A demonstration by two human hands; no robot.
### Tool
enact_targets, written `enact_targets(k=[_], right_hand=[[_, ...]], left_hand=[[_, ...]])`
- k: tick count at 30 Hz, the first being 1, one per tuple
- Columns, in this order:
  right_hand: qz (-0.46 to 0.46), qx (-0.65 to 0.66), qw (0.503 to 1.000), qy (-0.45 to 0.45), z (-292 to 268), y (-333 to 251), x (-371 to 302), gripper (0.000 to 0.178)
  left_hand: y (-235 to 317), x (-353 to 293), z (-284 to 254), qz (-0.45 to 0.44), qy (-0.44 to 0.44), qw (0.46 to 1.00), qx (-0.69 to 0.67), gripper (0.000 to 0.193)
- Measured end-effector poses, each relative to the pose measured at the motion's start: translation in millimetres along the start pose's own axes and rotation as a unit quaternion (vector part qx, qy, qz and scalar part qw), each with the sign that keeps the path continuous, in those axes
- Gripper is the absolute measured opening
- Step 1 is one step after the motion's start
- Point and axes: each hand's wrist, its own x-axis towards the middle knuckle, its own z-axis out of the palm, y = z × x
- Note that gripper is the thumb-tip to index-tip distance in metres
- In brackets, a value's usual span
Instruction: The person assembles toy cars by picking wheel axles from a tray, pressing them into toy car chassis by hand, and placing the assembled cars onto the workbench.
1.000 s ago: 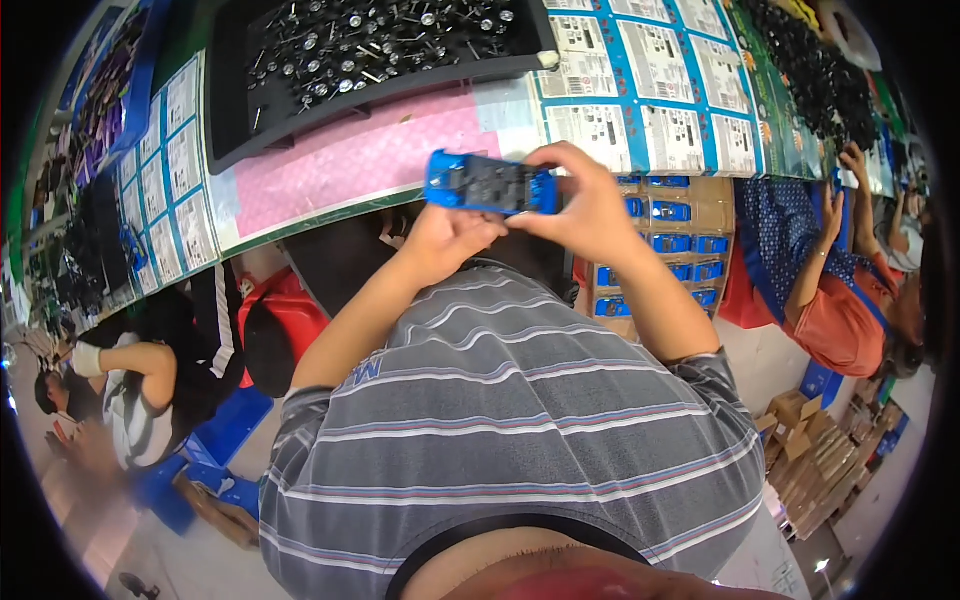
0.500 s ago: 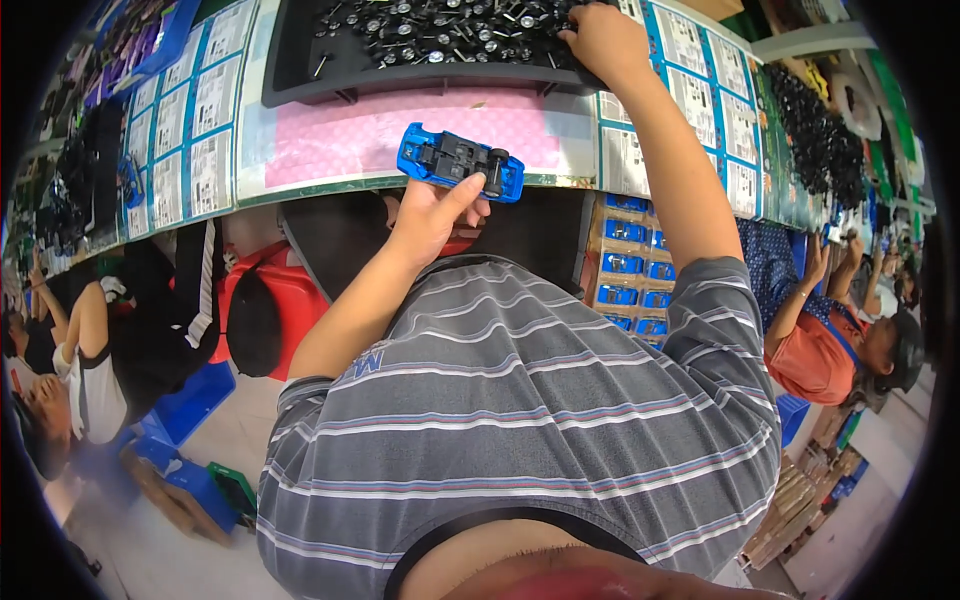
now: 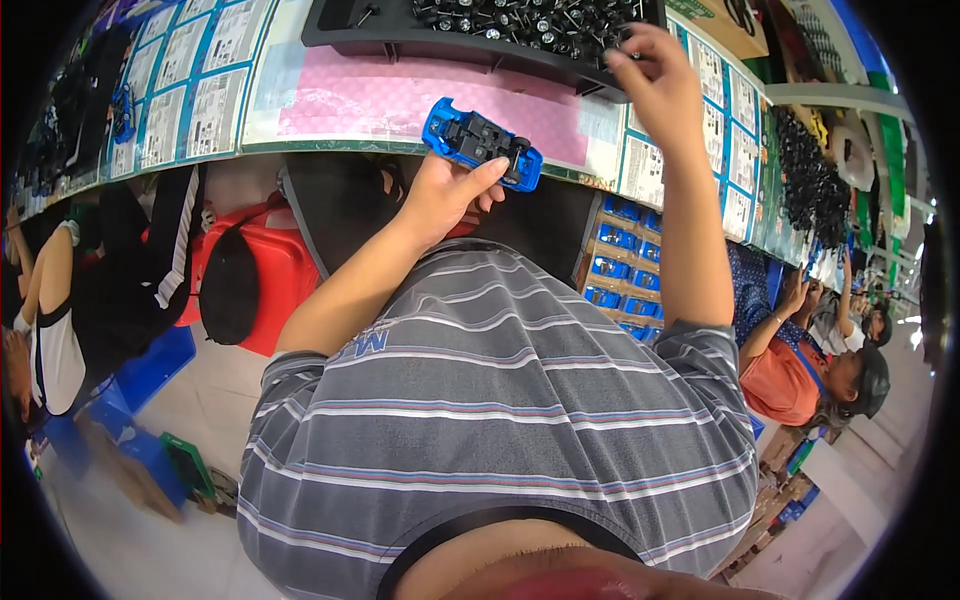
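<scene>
A blue toy car (image 3: pixel 480 142) lies upside down in my left hand (image 3: pixel 452 195), its black underside facing up. My thumb presses on it near a black wheel (image 3: pixel 518 150) at its right end. My right hand (image 3: pixel 660 85) is over the right end of a black tray (image 3: pixel 420 42), fingers curled toward the thumb. Whatever is between those fingertips is too small and dark to make out. Heaped in the tray are small black wheels (image 3: pixel 545 28) with shiny centres and thin metal axles.
Beneath the tray, a pink bubble-wrap sheet (image 3: pixel 370 100) covers part of the bench. Printed sheets (image 3: pixel 215 110) flank it. Below the bench edge at right, a box holds several blue car bodies (image 3: pixel 612 267). A red stool (image 3: pixel 275 285) is at left; a co-worker in orange (image 3: pixel 780 380) sits at right.
My right hand has drawn back from the wheels toward me, near the tray's right edge. The view has shifted; my left hand still holds the toy car the same way.
</scene>
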Motion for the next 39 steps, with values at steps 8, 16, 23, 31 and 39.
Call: enact_targets(k=[8, 16, 23, 31, 39], right_hand=[[-0.085, 0.038, 0.989, -0.112, 64.4, -86.4, -70.7, 0.039], [-0.053, -0.022, 0.986, -0.157, 85.1, -92.4, -66.7, 0.042], [-0.071, 0.039, 0.977, -0.198, 89.9, -91.7, -54.0, 0.053], [-0.051, 0.057, 0.986, -0.148, 90.5, -49.6, -36.1, 0.027], [-0.104, -0.099, 0.987, -0.071, 89.8, 32.5, -60.3, 0.007]], left_hand=[[-7.0, 11.4, 1.6, 0.021, -0.081, 0.996, 0.039, 0.030], [2.0, 1.6, -0.2, -0.011, -0.030, 0.995, 0.096, 0.018], [9.6, -0.8, -21.8, 0.016, -0.034, 0.994, 0.106, 0.020], [21.9, -4.0, -53.0, 0.068, 0.023, 0.995, 0.062, 0.032], [83.0, -9.8, -148.9, 0.137, 0.203, 0.969, 0.035, 0.044]])
